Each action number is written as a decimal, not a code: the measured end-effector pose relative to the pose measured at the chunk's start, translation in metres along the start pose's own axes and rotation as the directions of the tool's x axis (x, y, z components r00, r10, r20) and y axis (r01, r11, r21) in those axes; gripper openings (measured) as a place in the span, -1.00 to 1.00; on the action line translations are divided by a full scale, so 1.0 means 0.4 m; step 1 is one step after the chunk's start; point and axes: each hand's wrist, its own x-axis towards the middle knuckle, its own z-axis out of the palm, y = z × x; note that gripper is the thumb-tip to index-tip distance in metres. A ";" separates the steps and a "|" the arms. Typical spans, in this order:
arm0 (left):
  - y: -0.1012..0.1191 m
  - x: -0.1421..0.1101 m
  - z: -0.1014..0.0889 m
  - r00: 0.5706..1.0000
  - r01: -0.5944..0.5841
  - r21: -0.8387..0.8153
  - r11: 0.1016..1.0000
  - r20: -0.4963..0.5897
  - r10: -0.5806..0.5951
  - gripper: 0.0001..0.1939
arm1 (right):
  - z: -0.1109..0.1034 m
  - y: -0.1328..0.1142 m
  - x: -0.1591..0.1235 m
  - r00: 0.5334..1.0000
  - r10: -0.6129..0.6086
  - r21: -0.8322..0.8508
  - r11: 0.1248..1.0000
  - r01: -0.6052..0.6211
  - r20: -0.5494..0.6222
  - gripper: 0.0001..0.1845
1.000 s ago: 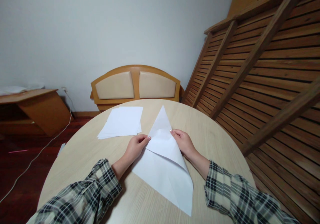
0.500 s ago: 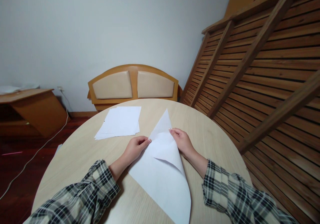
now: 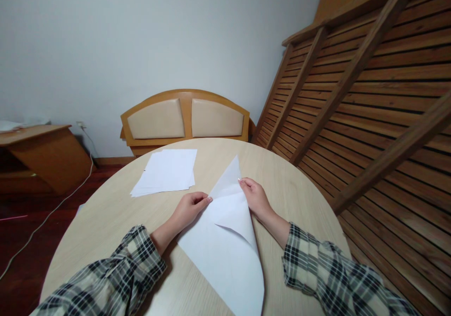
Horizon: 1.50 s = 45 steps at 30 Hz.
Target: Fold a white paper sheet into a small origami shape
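Observation:
A large white sheet of paper (image 3: 221, 259) lies before me, its right side curled over into a loose fold with a pointed tip at the far end. My left hand (image 3: 193, 207) pinches the paper's left edge between thumb and fingers. On the opposite side, my right hand (image 3: 256, 197) grips the right edge just below the tip. One corner of the folded-over part lies free on the sheet between the hands. The near end of the paper runs out of view at the bottom.
A stack of white sheets (image 3: 169, 170) rests at the far left of the round wooden table (image 3: 296, 180). Behind it stands a padded headboard (image 3: 185, 93). A slatted wooden frame (image 3: 352, 100) leans on the right. At left are a low desk (image 3: 52, 151) and a cable (image 3: 49, 219).
The view has shifted slightly, so everything sits a little further left. Both hands keep their hold, and the folded paper looks almost the same.

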 end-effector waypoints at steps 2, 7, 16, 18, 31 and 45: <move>0.003 0.001 0.000 1.000 0.006 0.000 1.000 0.000 -0.006 -0.64 | -0.001 0.005 0.002 1.000 -0.022 -0.029 0.999 0.022 -0.009 -0.62; 0.008 0.000 -0.002 1.000 -0.006 -0.006 1.000 0.015 0.006 -0.64 | -0.001 -0.008 0.000 1.000 0.023 0.083 0.996 -0.024 0.012 -0.67; 0.017 -0.005 0.000 0.998 -0.012 -0.005 1.000 0.064 0.012 -0.63 | -0.006 -0.015 -0.001 0.998 0.019 0.081 0.997 -0.015 -0.061 -0.60; 0.021 -0.006 0.000 0.998 -0.003 -0.018 1.000 0.069 0.004 -0.62 | -0.006 -0.014 -0.002 0.997 0.009 0.053 0.999 -0.005 -0.071 -0.60; 0.019 -0.004 0.002 0.989 -0.021 -0.031 0.999 0.149 0.025 -0.60 | -0.011 -0.026 -0.002 0.993 -0.019 0.081 0.996 0.028 -0.116 -0.63; 0.021 -0.004 -0.005 0.979 -0.067 0.054 0.996 0.199 0.055 -0.63 | -0.012 -0.029 0.000 0.983 -0.047 0.048 0.997 0.056 -0.175 -0.59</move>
